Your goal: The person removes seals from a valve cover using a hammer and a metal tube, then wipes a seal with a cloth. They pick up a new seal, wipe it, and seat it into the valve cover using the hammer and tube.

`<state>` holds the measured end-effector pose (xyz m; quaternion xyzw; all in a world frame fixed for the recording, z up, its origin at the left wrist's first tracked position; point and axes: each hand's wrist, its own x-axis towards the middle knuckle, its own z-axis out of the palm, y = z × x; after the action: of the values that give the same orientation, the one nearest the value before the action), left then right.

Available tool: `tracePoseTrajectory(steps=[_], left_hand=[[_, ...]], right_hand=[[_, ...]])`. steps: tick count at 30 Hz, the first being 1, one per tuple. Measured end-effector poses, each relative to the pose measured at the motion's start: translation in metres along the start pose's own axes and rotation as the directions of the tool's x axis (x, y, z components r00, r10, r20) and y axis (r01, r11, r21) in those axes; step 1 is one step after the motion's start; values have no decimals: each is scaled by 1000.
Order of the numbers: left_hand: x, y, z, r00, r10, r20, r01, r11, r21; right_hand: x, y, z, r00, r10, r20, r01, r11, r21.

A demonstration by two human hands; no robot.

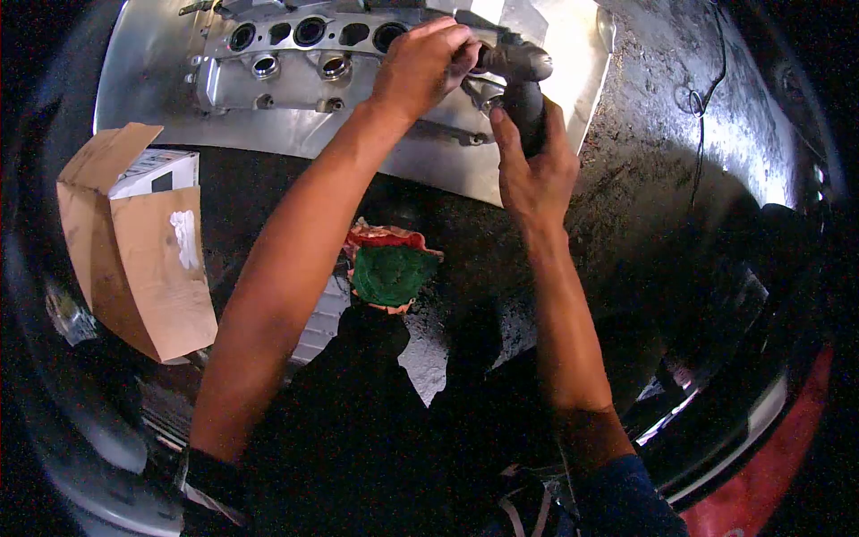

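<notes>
The ported engine casting [295, 79] lies beneath the left hand [424, 64], curled nearly closed with its hold unclear, and left of the right hand [542, 172], wrapped round the handle of the pistol-grip tool [521, 66], probably best kept steady and square.

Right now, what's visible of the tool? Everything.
The tool has a rounded, metallic-looking grey head and a dark grip. In view the grip points down, the nose toward the left hand, against the metal part. The right hand wraps the grip; the curled left hand hides the nose tip, contact unclear.
</notes>
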<state>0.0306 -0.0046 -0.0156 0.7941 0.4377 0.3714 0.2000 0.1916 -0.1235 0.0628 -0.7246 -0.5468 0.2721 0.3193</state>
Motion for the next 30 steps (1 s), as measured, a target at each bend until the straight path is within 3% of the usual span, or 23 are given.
tracePoseTrajectory(steps=[1, 2, 5, 9, 10, 13, 14, 22, 25, 26, 30], left_hand=[[0, -1, 0, 1000, -2, 13, 2, 1000, 29], [0, -1, 1, 1000, -3, 25, 1, 998, 56], [-3, -2, 1, 996, 75, -51, -75, 997, 0], [-4, -4, 9, 998, -3, -67, -8, 987, -162], [-9, -4, 11, 999, -13, -49, 6, 991, -132], [-2, -4, 3, 1000, 2, -10, -2, 1000, -23], [0, 2, 4, 998, -30, -47, 29, 999, -18], [4, 9, -1, 994, -108, -26, 109, 994, 23], [5, 11, -11, 973, -206, -105, 202, 978, -47], [6, 10, -14, 976, -181, -121, 175, 983, -58], [5, 11, -16, 985, -162, -51, 161, 987, -19]], right_hand=[[0, 6, 3, 1000, -20, 16, 21, 998, -52], [0, 11, 9, 1000, -26, 13, 25, 999, 36], [4, 11, 8, 997, 24, 70, -22, 999, -26], [0, -20, -10, 999, 43, -11, -41, 994, 101], [-1, -32, -15, 998, 48, -30, -44, 989, 140], [1, 6, 8, 997, -76, 4, 76, 991, -107], [2, 5, 3, 987, 111, 118, -99, 989, -106], [-1, -15, -26, 990, 126, -70, -105, 964, 246], [7, -17, -34, 986, 113, -125, -77, 963, 258], [4, -23, -42, 974, 218, -68, -184, 926, 329], [5, -19, -46, 970, 228, -86, -180, 908, 379]])
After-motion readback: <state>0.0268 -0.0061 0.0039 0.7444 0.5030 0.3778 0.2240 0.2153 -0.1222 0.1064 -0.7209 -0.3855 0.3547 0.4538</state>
